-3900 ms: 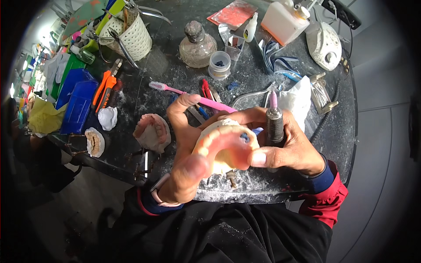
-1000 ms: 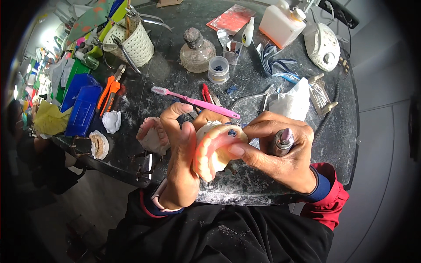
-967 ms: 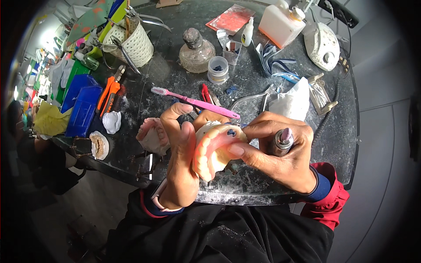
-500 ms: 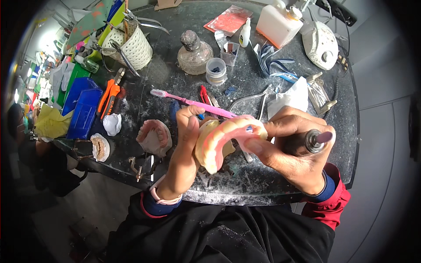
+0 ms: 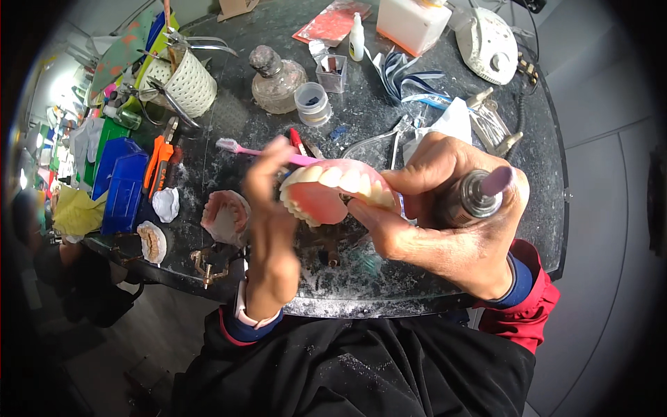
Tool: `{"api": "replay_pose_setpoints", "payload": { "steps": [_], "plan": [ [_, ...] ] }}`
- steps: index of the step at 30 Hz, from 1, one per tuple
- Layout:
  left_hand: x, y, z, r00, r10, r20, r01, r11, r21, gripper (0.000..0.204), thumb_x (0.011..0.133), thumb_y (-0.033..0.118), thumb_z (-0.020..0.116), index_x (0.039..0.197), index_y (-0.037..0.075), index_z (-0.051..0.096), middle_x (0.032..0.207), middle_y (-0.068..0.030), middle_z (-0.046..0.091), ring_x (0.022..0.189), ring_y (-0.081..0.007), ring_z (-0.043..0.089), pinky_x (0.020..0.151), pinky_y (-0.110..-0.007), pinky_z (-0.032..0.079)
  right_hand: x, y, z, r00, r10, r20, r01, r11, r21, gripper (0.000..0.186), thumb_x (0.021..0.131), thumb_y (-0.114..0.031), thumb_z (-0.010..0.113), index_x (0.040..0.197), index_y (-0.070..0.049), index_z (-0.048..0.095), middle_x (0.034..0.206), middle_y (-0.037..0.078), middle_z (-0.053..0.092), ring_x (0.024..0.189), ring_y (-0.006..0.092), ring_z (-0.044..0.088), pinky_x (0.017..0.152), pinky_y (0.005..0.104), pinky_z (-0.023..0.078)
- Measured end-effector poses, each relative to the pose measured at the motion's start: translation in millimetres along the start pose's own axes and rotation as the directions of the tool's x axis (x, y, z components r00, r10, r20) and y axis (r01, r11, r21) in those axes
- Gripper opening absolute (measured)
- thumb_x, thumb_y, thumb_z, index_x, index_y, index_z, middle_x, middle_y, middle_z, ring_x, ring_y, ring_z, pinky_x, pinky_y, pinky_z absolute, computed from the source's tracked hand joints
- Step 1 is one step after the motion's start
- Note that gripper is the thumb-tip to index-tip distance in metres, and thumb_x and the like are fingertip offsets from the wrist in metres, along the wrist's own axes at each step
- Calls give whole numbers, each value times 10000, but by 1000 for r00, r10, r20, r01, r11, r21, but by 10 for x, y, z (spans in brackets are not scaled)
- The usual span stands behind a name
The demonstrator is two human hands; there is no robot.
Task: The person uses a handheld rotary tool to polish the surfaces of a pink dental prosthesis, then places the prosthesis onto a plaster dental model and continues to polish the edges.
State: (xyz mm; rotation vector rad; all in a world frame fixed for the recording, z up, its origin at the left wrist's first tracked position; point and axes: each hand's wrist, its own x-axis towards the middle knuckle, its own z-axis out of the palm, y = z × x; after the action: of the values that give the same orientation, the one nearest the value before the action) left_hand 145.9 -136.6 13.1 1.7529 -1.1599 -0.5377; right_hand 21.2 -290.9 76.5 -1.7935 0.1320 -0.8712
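My right hand [image 5: 451, 240] is closed round a rotary handpiece [image 5: 470, 201] with a pinkish tip pointing up, and its thumb and finger pinch a pink denture [image 5: 313, 198] with cream teeth, tilted so the pink inside faces me. My left hand [image 5: 271, 243] is smeared by motion at the denture's left side; whether it touches it is unclear. Behind both lies a pink toothbrush [image 5: 253, 151]. A second denture on plaster [image 5: 226, 217] stands left of my left hand, beside a metal articulator [image 5: 207, 267].
The dusty dark bench [image 5: 382, 292] also carries a tool basket [image 5: 180, 90], blue trays [image 5: 124, 198], orange pliers [image 5: 158, 165], glass burner [image 5: 278, 90], small tubs [image 5: 313, 111], plastic canister [image 5: 413, 24], white control unit [image 5: 486, 52], ribbons [image 5: 399, 83] and several small plaster casts [image 5: 151, 243].
My left hand has moved left from its grip on the denture. My right hand has risen and turned with the handpiece and denture, tipping the denture over.
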Motion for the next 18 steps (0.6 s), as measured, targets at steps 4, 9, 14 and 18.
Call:
{"api": "replay_pose_setpoints", "payload": {
  "steps": [4, 9, 14, 18],
  "plan": [
    [45, 394, 11, 825, 249, -507, -358, 925, -127, 438, 900, 229, 406, 1227, -61, 397, 1283, -207, 411, 1069, -228, 513, 917, -342, 407, -12, -30, -2, 1000, -6, 0, 6, 999, 40, 226, 554, 120, 729, 685, 28, 570, 592, 36, 514, 509, 67, 471, 458, 213, 358],
    [75, 461, -33, 865, 329, -379, -420, 887, -191, 484, 835, 217, 631, 1182, -60, 437, 1137, -177, 494, 970, -188, 533, 836, -314, 441, 28, -47, -39, 999, -39, 36, 39, 999, 2, 242, 555, 80, 773, 689, 19, 581, 583, 28, 514, 505, 61, 467, 454, 209, 349],
    [72, 515, -115, 970, -6, -242, -204, 518, -830, 540, 846, 257, 623, 1243, -28, 395, 1048, -180, 525, 834, -251, 580, 695, -353, 511, 93, -110, -152, 991, -53, 124, 61, 996, -67, 496, 506, -330, 851, 749, 31, 613, 603, 20, 553, 505, 67, 490, 453, 211, 355],
    [48, 494, -129, 1000, 3, -20, -20, 116, -993, 530, 844, 241, 614, 1238, -22, 376, 1049, -224, 536, 830, -335, 608, 678, -415, 548, 94, -158, -162, 990, 10, 138, 59, 871, -488, 602, 498, -542, 747, 721, -9, 577, 623, 30, 574, 536, 124, 565, 496, 241, 410]
  ]
}}
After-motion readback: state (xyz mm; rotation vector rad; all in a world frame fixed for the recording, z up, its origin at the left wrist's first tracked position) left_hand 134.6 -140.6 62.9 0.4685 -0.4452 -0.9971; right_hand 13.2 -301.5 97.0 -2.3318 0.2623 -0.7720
